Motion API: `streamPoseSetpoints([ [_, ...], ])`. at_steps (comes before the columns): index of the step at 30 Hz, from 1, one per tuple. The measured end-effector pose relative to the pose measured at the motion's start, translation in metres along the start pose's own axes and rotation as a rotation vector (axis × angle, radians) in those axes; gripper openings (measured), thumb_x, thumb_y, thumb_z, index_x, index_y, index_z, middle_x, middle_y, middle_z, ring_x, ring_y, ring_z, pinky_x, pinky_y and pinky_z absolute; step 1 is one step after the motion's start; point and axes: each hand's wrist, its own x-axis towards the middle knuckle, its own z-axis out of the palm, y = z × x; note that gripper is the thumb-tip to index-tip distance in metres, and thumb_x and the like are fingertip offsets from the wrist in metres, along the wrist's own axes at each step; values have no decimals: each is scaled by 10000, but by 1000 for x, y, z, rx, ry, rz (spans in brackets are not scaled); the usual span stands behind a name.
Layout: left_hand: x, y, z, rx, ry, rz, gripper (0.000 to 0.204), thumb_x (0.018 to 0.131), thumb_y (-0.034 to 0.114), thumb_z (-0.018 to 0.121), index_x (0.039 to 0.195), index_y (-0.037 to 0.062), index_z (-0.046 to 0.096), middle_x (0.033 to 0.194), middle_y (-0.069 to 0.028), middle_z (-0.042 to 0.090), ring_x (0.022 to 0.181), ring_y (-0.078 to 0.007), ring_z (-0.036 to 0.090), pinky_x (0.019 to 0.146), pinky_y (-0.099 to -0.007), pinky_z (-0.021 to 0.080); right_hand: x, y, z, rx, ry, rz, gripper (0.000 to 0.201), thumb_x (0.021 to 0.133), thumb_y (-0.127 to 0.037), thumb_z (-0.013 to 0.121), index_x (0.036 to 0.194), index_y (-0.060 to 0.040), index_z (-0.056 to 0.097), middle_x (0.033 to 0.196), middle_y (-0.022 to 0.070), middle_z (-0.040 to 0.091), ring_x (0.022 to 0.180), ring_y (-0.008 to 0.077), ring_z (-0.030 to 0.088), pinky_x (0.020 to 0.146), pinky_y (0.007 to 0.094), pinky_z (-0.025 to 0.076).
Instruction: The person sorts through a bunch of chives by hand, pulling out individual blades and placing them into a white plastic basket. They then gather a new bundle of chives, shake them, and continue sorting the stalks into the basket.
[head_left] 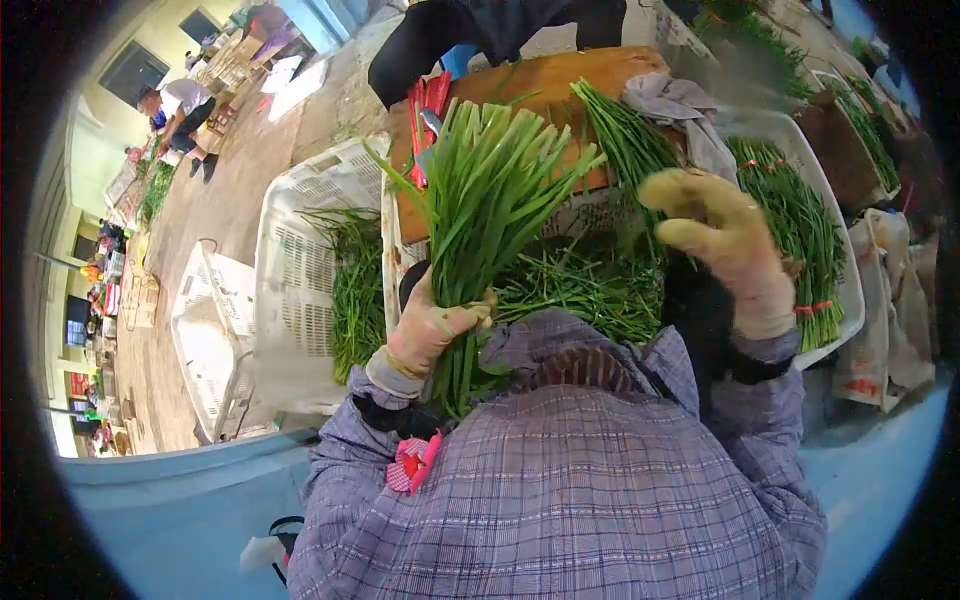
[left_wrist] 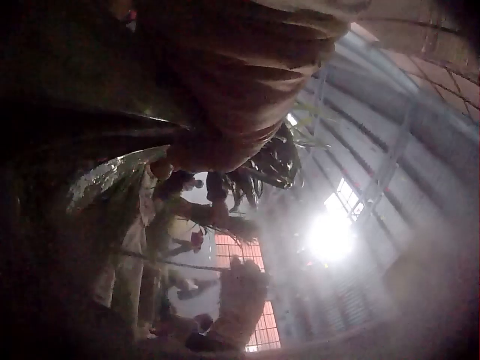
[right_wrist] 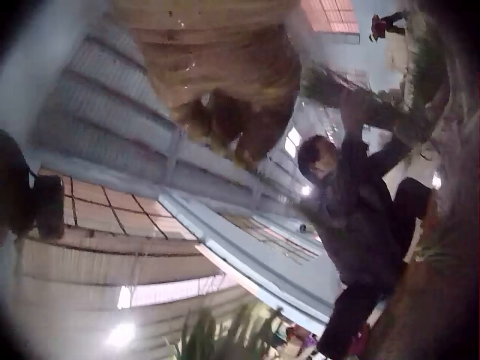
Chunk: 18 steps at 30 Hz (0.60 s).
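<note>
My gloved left hand (head_left: 435,330) grips a thick bunch of garlic chives (head_left: 485,200) around its lower part, the leaves fanning out upward. In the left wrist view the left glove (left_wrist: 240,97) is dark and close to the camera. My gloved right hand (head_left: 725,240) is raised to the right of the bunch, its fingers bent and spaced from the thumb, with nothing visible between them. The right wrist view shows this glove (right_wrist: 217,75) blurred from behind. Below the hands, loose chives (head_left: 590,290) lie in a crate. Another pile of chives (head_left: 625,130) rests on the wooden board (head_left: 540,85).
A white crate (head_left: 300,300) with chives stands at the left. At the right, a white basket (head_left: 850,290) holds chives tied with red bands. A cloth (head_left: 685,110) and red strips (head_left: 418,130) lie on the board. Across it sits a person in dark clothes (right_wrist: 360,217).
</note>
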Motion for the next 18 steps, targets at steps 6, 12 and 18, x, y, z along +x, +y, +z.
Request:
streamPoseSetpoints([
  [6, -6, -1, 9, 26, -36, -155, 365, 766, 21, 710, 1101, -6, 570, 906, -81, 647, 704, -138, 585, 634, -279, 488, 33, 20, 55, 181, 345, -53, 409, 835, -254, 743, 1101, -16, 543, 941, 23, 604, 847, 95, 545, 767, 234, 453],
  [12, -8, -7, 20, -74, -87, -175, 389, 759, 48, 699, 1124, -2, 575, 895, -70, 644, 719, -136, 582, 650, -272, 468, 28, 11, 92, 655, -12, 241, 442, 900, -247, 634, 1263, -23, 518, 1160, 25, 604, 1007, 128, 574, 851, 270, 460],
  [18, -12, -23, 8, -438, -282, -326, 680, 701, 217, 766, 1292, 20, 493, 1135, -98, 619, 947, -202, 608, 821, -336, 491, 28, 8, 90, 733, -159, 206, 414, 896, -132, 606, 1277, -9, 502, 1189, 57, 596, 1035, 159, 585, 932, 297, 449],
])
